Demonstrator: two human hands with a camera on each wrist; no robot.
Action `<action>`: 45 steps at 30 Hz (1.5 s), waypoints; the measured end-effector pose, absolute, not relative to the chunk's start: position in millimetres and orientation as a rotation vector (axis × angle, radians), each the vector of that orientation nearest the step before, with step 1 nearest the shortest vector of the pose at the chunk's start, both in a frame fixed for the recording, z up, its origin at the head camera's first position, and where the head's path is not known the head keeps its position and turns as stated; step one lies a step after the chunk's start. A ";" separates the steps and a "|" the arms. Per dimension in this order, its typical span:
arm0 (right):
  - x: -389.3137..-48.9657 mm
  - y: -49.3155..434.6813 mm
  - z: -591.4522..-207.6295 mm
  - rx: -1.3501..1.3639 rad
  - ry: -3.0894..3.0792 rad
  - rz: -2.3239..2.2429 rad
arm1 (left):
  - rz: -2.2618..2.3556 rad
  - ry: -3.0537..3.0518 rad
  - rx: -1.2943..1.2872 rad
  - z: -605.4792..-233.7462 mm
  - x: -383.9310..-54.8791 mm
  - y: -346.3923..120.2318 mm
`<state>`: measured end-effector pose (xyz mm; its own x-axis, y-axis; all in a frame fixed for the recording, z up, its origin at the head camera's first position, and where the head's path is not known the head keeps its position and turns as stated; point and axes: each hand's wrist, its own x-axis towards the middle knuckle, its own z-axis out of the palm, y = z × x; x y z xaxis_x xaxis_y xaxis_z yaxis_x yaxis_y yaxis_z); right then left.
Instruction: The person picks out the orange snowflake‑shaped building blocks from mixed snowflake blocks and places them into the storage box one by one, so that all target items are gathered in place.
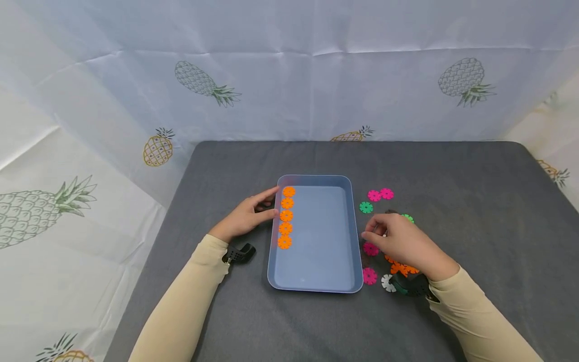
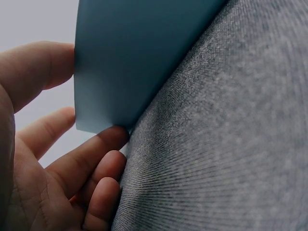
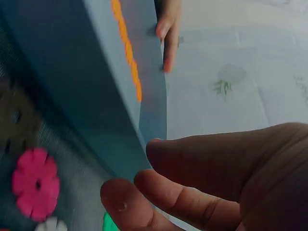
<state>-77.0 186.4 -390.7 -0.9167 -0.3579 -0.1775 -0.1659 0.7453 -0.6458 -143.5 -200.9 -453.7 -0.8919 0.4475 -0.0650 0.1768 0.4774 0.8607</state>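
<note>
A blue rectangular tray [image 1: 316, 236] lies on the grey cloth, with a column of several orange notched discs [image 1: 286, 215] along its left side. My left hand [image 1: 246, 216] rests against the tray's left wall. In the left wrist view its thumb [image 2: 57, 65] touches the wall's upper edge and other fingertips meet the wall lower down. My right hand [image 1: 402, 244] hovers just right of the tray, over loose notched discs. Its thumb and fingers are loosely bent with nothing between them in the right wrist view. A pink disc [image 1: 371, 249] shows by its fingers; others are partly hidden beneath.
Beyond the right hand lie two pink discs [image 1: 380, 194] and a green disc [image 1: 366, 207]. Nearer me are another pink disc [image 1: 369, 276], a white disc [image 1: 387, 283] and several orange discs [image 1: 400, 268]. A pineapple-print curtain [image 1: 289, 95] hangs behind the table.
</note>
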 end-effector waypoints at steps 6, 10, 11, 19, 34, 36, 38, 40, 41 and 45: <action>-73.2 205.5 -394.7 -0.368 2.691 -0.882 | 1.381 2.443 0.526 -452.1 -141.8 -200.9; -70.2 216.5 -399.4 -0.341 2.686 -0.851 | 1.375 2.446 0.523 -450.9 -141.2 -200.3; -69.2 219.4 -400.9 -0.331 2.683 -0.844 | 1.374 2.446 0.524 -450.4 -141.2 -200.1; -62.0 235.9 -412.5 -0.269 2.661 -0.781 | 1.363 2.451 0.527 -449.6 -143.0 -200.4; -58.9 231.5 -418.7 -0.293 2.667 -0.785 | 1.370 2.455 0.537 -453.3 -144.3 -202.2; -58.9 230.8 -418.7 -0.287 2.671 -0.774 | 1.369 2.456 0.534 -453.3 -144.2 -202.2; -58.5 230.2 -418.6 -0.285 2.678 -0.764 | 1.368 2.456 0.529 -453.5 -144.3 -202.0; -57.9 229.7 -418.4 -0.284 2.682 -0.759 | 1.365 2.457 0.526 -453.6 -144.2 -201.8; -57.7 229.6 -418.2 -0.285 2.685 -0.757 | 1.364 2.458 0.525 -453.6 -144.2 -201.7; -56.7 229.5 -417.0 -0.302 2.696 -0.771 | 1.361 2.462 0.521 -453.5 -143.7 -201.6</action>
<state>-56.7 229.5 -417.0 -0.9265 -0.2860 -0.2445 -0.1135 0.8319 -0.5432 -143.7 -201.6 -453.5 -0.8960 0.4388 -0.0678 0.1759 0.4910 0.8532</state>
